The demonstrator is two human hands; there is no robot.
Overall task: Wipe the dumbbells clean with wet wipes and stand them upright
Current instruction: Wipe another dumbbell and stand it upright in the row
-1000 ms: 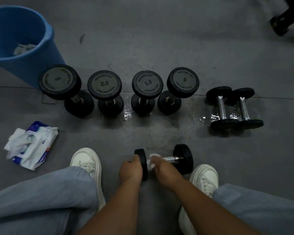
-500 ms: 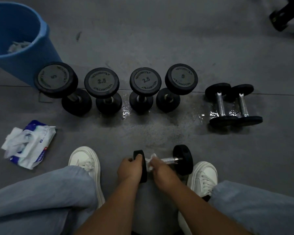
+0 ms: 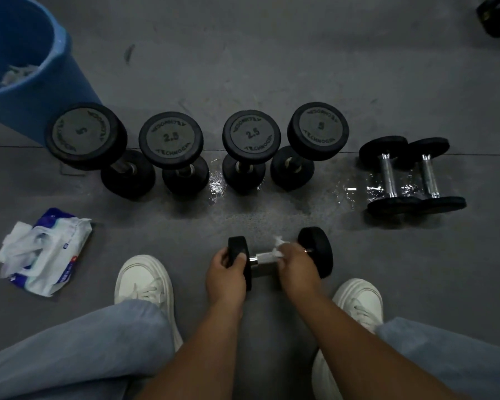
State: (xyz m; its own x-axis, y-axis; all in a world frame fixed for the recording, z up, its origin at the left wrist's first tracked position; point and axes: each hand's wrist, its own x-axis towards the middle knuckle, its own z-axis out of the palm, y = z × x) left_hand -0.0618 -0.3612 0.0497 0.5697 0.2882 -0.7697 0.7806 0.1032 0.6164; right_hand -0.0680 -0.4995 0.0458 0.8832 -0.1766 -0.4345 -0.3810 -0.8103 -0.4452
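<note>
Between the two white shoes [image 3: 143,281], low on the grey floor [image 3: 272,67], lies a small black dumbbell [image 3: 315,251] on its side. Left hand [image 3: 225,277] is closed around the dumbbell's left head, with the thumb on its face. Right hand [image 3: 298,268] is closed over the metal handle and presses a white wet wipe [image 3: 267,255] around it; a corner of the wipe sticks up above the fingers.

Beyond this dumbbell, four bigger dumbbells [image 3: 171,142] stand upright in a row; the two outer ones are marked 5 and the two inner ones 2.5. To the right of the row, two small dumbbells [image 3: 387,174] lie side by side on a wet, shining patch of the floor. To the left of the held dumbbell, past the left shoe, rests an open pack of wet wipes [image 3: 44,252]. Behind the row, at its left end, stands a blue bucket [image 3: 58,90] with crumpled white wipes inside.
</note>
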